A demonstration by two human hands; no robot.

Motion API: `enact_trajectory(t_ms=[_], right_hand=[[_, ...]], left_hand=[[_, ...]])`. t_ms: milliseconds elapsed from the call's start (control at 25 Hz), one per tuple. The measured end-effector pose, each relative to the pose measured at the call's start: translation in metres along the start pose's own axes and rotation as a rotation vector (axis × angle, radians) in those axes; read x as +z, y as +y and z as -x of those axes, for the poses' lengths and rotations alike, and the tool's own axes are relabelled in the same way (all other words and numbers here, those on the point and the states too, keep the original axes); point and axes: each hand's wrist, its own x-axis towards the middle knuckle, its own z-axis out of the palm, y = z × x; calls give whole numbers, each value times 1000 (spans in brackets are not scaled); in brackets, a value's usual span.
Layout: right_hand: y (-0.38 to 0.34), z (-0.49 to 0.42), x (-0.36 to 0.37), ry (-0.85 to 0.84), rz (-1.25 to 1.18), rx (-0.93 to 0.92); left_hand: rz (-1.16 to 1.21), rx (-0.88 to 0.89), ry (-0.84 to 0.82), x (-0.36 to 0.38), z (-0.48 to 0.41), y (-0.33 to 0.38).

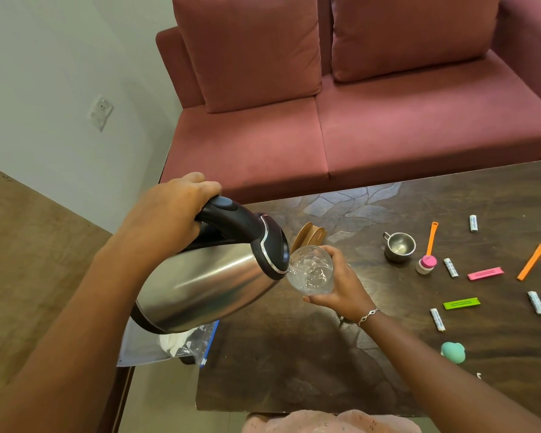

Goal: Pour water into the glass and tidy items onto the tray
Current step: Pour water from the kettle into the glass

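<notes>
My left hand (172, 210) grips the black handle of a steel kettle (206, 285), tilted with its spout down to the right. The spout touches the rim of a clear glass (310, 270), and water runs into it. My right hand (341, 285) holds that glass tilted toward the kettle, above the dark wooden table (294, 370). Just behind the glass a brown wooden piece (308, 234) sticks up, partly hidden. No tray can be made out.
On the table's right lie a small steel cup (398, 246), an orange scoop (431, 234), a pink-capped bottle (425, 265), pink (484, 273), green (461, 304) and orange (531, 261) clips, several white tubes, a teal sponge (453, 352). A plastic bag (169, 345) hangs at the left edge. A red sofa (356, 126) stands behind.
</notes>
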Motion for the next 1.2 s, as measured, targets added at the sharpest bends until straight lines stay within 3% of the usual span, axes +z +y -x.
enact_trajectory(t_ms=[1200], right_hand=[[-2, 7, -1, -5, -17, 9]], left_hand=[[35, -6, -157, 3, -6, 6]])
